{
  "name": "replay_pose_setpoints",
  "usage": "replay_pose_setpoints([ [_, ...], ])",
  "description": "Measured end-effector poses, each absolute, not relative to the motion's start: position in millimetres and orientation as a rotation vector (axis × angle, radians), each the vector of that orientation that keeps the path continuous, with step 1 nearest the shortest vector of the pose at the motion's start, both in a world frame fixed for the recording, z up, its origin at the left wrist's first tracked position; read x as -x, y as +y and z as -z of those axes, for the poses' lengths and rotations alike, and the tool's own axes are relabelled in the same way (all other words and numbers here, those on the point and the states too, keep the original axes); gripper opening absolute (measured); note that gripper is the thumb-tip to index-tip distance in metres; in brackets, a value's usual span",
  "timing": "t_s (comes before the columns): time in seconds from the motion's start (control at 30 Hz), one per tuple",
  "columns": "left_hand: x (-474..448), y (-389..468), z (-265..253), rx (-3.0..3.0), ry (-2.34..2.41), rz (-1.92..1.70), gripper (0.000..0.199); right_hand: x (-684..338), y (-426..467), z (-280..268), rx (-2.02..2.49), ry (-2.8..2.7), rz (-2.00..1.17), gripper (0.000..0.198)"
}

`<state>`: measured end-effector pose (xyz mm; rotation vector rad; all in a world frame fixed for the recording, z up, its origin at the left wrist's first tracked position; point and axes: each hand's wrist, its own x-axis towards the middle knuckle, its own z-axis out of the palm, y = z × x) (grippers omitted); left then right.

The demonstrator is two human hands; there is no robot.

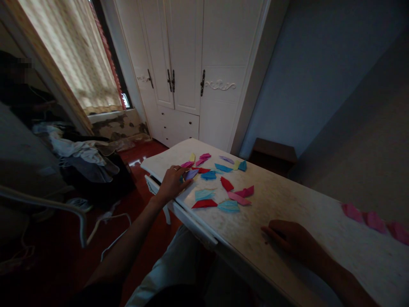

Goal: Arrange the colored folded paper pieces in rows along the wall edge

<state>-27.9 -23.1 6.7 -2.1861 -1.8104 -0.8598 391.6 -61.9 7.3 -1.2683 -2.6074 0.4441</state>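
Note:
My left hand (pixel 174 182) is at the near left edge of the table, its thumb and fingers closed around the left end of a purple folded paper piece (pixel 191 174). Beside those fingers lie a magenta piece (pixel 187 164), a red piece (pixel 201 170) and a blue piece (pixel 208 175). My right hand (pixel 292 239) rests on the tabletop, loosely curled, with a gap between thumb and fingers and nothing visible in it. Between my hands lie more folded papers, among them a red one (pixel 205 204), a light blue one (pixel 228 206) and a pink one (pixel 239 198).
Pink folded shapes (pixel 375 221) stand in a row along the right far edge of the white table (pixel 287 200). A drawer (pixel 191 221) juts out below the near edge. Behind are a white wardrobe (pixel 185 55) and a brown box-like piece (pixel 273 151). Another person (pixel 22 94) is at far left.

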Motion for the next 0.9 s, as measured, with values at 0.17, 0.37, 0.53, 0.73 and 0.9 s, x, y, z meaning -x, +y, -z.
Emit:
replay_pose_setpoints([
  [0.17,31,-23,-6,1.999,-1.851,0.981,0.037,-392,-62,-6,1.25,-2.604,-0.451,0.048],
  [0.37,21,-23,-7,1.986,-1.99,0.728,0.04,-392,-63,-9,1.284,-2.616,-0.455,0.047],
  [0.53,14,-20,-15,1.811,-2.008,0.793,0.047,-392,-63,-9,1.301,-2.629,-0.475,0.046],
  [0.73,9,-3,-23,2.141,-1.777,0.779,0.038,-391,-62,-9,1.277,-2.637,-0.476,0.045],
  [0.9,-9,12,-28,2.47,-1.646,0.589,0.034,-391,-62,-9,1.296,-2.639,-0.49,0.045],
])
